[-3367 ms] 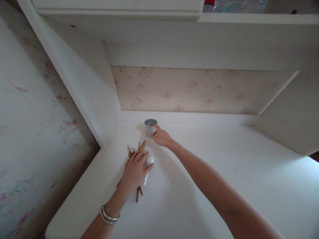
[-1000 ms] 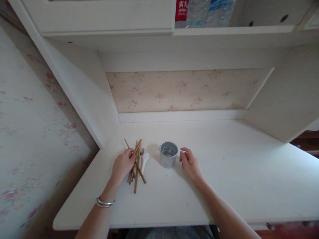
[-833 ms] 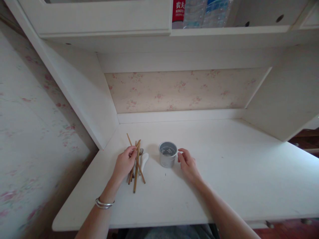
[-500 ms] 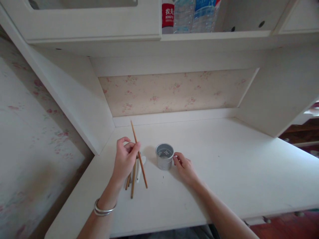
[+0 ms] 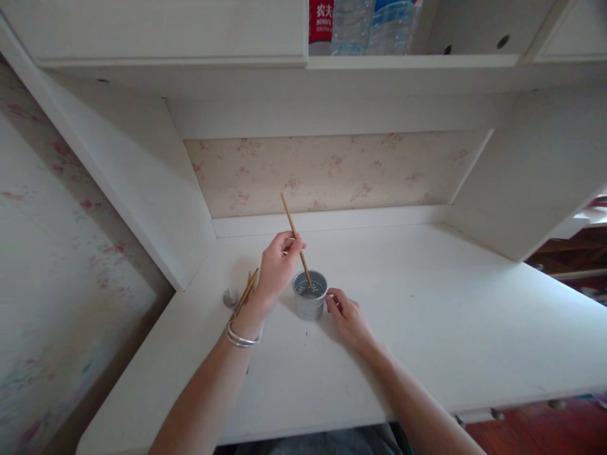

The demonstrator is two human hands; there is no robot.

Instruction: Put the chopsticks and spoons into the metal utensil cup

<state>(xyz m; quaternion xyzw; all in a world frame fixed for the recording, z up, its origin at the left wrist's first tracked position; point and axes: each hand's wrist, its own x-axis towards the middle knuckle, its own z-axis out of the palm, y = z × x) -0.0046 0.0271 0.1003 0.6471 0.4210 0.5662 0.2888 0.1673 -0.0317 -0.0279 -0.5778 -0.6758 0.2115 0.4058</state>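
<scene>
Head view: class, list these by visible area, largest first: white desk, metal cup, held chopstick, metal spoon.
1. White desk
2. Metal cup
3. Held chopstick and metal spoon, unranked: the chopstick is long but thin, and only the spoon's bowl shows.

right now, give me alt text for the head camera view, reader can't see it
The left hand holds a wooden chopstick slanting down into the opening of a perforated grey cup on a white desk, with the right hand at the cup's side. More chopsticks and what looks like a spoon lie by the left forearm, partly hidden.
</scene>
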